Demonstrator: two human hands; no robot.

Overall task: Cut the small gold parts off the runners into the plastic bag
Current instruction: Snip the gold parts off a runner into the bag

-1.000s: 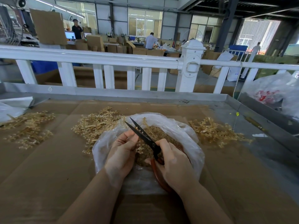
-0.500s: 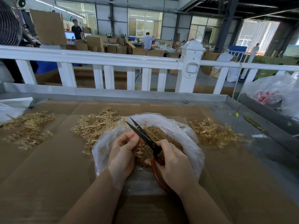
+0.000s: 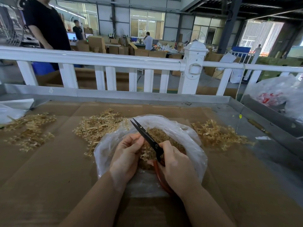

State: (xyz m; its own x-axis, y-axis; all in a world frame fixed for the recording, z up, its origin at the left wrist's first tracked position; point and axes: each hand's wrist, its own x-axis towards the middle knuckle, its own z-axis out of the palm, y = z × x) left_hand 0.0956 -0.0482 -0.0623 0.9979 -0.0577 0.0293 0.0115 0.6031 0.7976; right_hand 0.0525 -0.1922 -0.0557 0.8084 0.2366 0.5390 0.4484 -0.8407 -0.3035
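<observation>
A clear plastic bag [image 3: 188,138] lies open on the cardboard-covered table, holding a heap of small gold parts [image 3: 161,134]. Over its mouth my left hand [image 3: 127,154] pinches a gold runner [image 3: 147,153], mostly hidden behind the fingers. My right hand [image 3: 177,167] grips black scissors [image 3: 145,134] with red handles; the blades look nearly closed and point up and left, beside my left fingertips.
Gold runner piles lie left [image 3: 27,130], behind the bag [image 3: 98,126] and right [image 3: 216,135]. A white railing [image 3: 105,60] runs along the far side of the table. Plastic bags [image 3: 278,94] sit at the right. A person in black [image 3: 47,25] stands beyond the railing at left.
The scissor blades have closed from spread to nearly shut. A person in black has walked into view beyond the railing at left. Both hands stay over the bag.
</observation>
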